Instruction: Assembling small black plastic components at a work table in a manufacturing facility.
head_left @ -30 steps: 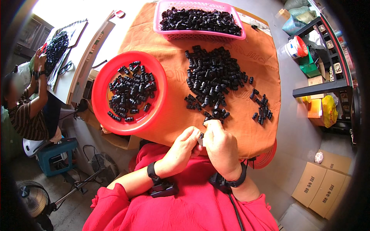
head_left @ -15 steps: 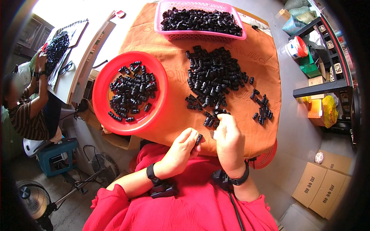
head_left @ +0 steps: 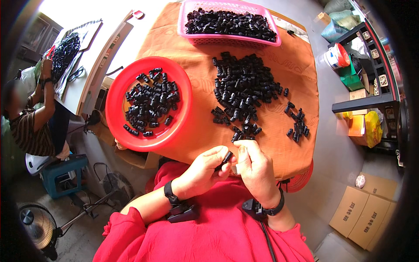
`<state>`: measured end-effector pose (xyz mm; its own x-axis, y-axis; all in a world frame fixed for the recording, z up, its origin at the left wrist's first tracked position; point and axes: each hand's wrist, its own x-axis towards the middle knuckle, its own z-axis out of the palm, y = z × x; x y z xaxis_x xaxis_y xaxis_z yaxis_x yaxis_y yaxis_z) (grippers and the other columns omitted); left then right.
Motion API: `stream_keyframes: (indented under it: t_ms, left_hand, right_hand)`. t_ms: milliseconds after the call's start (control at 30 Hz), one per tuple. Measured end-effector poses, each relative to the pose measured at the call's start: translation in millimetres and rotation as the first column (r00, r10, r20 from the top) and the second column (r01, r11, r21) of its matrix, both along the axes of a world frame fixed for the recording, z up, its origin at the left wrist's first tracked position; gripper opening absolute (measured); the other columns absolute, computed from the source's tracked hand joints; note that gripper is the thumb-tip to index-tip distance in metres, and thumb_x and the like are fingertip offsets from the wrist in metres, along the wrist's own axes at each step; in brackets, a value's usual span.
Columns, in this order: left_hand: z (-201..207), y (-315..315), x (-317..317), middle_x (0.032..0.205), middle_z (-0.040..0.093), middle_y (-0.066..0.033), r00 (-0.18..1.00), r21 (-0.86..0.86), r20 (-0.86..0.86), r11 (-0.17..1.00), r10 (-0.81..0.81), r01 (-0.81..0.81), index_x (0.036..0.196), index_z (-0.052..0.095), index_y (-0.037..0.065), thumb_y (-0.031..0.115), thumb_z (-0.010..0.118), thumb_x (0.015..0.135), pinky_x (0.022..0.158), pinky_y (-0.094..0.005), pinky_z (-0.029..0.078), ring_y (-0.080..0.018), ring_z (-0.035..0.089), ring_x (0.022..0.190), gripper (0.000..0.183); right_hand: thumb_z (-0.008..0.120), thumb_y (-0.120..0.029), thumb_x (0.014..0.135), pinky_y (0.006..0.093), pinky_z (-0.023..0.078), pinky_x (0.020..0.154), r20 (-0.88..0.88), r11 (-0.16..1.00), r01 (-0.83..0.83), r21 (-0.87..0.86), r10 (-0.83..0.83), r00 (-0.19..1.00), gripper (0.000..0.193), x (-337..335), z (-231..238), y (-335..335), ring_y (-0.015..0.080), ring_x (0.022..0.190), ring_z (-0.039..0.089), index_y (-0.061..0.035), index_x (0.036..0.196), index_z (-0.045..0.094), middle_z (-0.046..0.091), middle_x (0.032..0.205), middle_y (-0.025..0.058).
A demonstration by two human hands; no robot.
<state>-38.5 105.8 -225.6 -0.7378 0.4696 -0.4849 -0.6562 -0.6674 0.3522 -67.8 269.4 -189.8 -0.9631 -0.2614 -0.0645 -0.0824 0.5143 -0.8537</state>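
Little black piece (head_left: pixel 226 158) is sitting in the left hand (head_left: pixel 201 172), just below the middle of the frame. Its long axis runs on a slant, one end aimed up and to the right, the other down-left toward the palm. Left thumb and fingers are pinching it, with the upper end poking out past the thumb. The right hand (head_left: pixel 257 171) is just beside it, fingers curled in and thumb close to the index; can't tell if they're gripping anything.

Both hands are at the near edge of an orange-covered worktop (head_left: pixel 200 124). Just above the right hand there's a small clump (head_left: pixel 247 129) of black bits, then the big black pile (head_left: pixel 244 83) above that, plus a stray bunch (head_left: pixel 298 123) off to the right. Left of centre is a round red tray (head_left: pixel 186 94) with more of them, and a pink basket (head_left: pixel 233 42) full of black parts sits at the top.
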Motion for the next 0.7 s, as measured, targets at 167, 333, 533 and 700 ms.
stream_keyframes:
  t_ms: [167, 333, 533, 700]
  left_hand:
    - [8.5, 3.7, 0.1, 0.077, 0.050, 0.0044, 0.999, -0.136, 0.024, 0.990, 0.024, -0.021, 0.096, 0.056, 0.011, 0.029, 0.053, 0.102, 0.060, -0.0210, 0.036, -0.0064, 0.044, 0.066, 0.019]
    - [8.5, 3.2, -1.0, 0.076, 0.049, 0.0048, 0.999, -0.121, 0.009, 0.992, 0.044, -0.043, 0.092, 0.055, 0.012, 0.030, 0.052, 0.103, 0.059, -0.0205, 0.036, -0.0059, 0.043, 0.066, 0.021]
    - [3.6, -1.5, -6.4, 0.067, 0.044, 0.0031, 0.999, -0.014, -0.021, 0.999, 0.049, -0.049, 0.091, 0.056, 0.010, 0.039, 0.051, 0.102, 0.055, -0.0237, 0.029, -0.0078, 0.036, 0.059, 0.032]
    - [14.8, -3.7, -7.8, 0.066, 0.044, 0.0012, 0.999, -0.047, 0.043, 0.999, 0.012, -0.010, 0.101, 0.059, 0.006, 0.044, 0.046, 0.103, 0.056, -0.0251, 0.029, -0.0092, 0.035, 0.058, 0.041]
  right_hand:
    - [0.057, -0.006, 0.095, 0.0423, 0.052, 0.057, -0.040, 0.997, 0.017, 0.072, -0.014, 0.999, 0.016, 1.4, -3.2, -3.8, 0.0341, 0.068, 0.068, -0.0038, 0.110, 0.060, 0.066, 0.075, 0.0190]
    - [0.058, -0.005, 0.094, 0.0410, 0.052, 0.056, 0.001, 0.999, -0.042, -0.032, 0.042, 0.999, 0.017, 0.1, -4.8, -3.1, 0.0323, 0.066, 0.068, -0.0039, 0.110, 0.060, 0.066, 0.076, 0.0169]
    - [0.062, -0.002, 0.090, 0.0338, 0.050, 0.053, -0.123, 0.984, -0.180, 0.009, 0.179, 0.976, 0.019, -3.1, 7.2, 3.5, 0.0216, 0.059, 0.063, -0.0036, 0.109, 0.060, 0.064, 0.071, 0.0088]
    - [0.067, -0.001, 0.085, 0.0374, 0.052, 0.054, -0.186, 0.977, -0.209, 0.043, 0.213, 0.959, 0.023, -1.3, 6.1, 7.2, 0.0264, 0.062, 0.067, -0.0052, 0.106, 0.059, 0.066, 0.073, 0.0107]
